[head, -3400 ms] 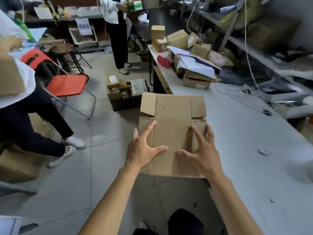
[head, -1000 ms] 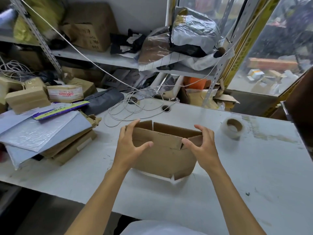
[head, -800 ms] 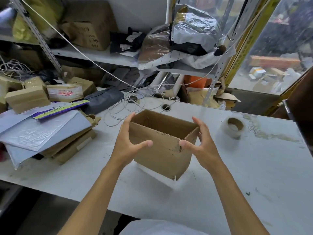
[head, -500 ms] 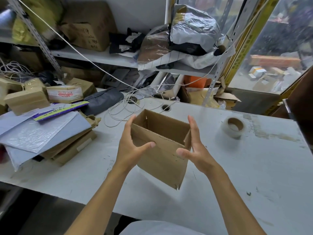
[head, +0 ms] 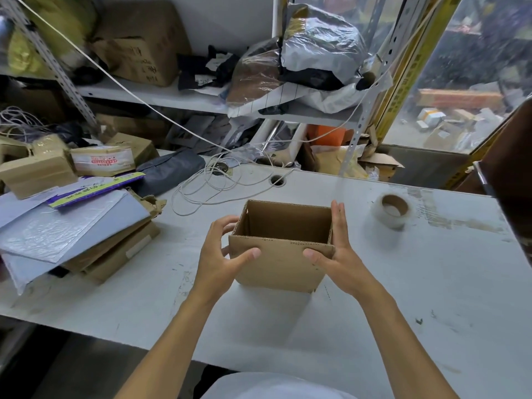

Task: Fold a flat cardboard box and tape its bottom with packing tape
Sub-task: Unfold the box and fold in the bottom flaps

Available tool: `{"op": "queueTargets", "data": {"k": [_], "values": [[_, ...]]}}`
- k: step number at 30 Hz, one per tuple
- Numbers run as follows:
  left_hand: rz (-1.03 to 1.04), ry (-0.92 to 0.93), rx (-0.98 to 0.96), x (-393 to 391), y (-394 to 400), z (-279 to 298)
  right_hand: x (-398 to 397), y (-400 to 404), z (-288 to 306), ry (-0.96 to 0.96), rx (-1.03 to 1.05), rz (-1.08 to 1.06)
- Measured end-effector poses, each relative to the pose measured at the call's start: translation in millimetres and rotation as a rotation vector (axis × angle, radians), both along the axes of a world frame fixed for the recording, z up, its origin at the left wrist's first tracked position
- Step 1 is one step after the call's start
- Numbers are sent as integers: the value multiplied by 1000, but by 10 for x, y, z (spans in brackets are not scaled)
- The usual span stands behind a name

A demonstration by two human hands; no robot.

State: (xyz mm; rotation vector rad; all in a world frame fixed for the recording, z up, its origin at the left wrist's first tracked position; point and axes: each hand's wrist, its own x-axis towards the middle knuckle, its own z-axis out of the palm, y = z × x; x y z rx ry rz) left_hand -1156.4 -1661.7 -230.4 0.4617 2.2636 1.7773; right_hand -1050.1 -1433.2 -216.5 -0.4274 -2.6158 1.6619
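**Box squared up between two hands**

Both hands are on the cardboard box [head: 278,264], which stands open-topped above the white table [head: 417,283], squared into a rectangle with its hollow inside on show. The left hand [head: 220,254] wraps the left corner: thumb pressed on the near wall, fingers curled round the left side. The right hand [head: 341,251] mirrors it, thumb on the near wall, fingers straight and flat against the right wall, tips reaching past the top edge. Whether the box's bottom touches the table I cannot tell. Out beyond the right hand, well apart from the box, lies the roll of packing tape [head: 392,210] on its side. Past the left hand sits a heap of mailers [head: 66,226], and beyond the box a loose white cord [head: 207,185].
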Motion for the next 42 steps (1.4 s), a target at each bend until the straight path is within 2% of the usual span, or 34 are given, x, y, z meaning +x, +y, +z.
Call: {"op": "queueTargets", "data": {"k": [7,14,18,22,25,29,35,42], "values": [[-51,-4,-14,-3,60,41,81,-16,-117,155,-78,-144],[-144,122,-120,37,173,16,110,89,-152,123,-102,-132],[-172,93,-193,57,206,-79,108,135,-207,117,-84,-140],[-88,23,-131,49,246,-129,115,128,-226,121,-94,-173],[41,-70,-30,66,324,-139,90,86,-271,158,-90,-294],[123,4,-20,71,419,-144,40,6,-309,203,-111,-427],[-81,38,-62,-9,460,-229,-21,57,-317,217,-6,-377],[-78,-14,-47,-111,552,-213,-60,92,-355,128,-141,-401]]}}
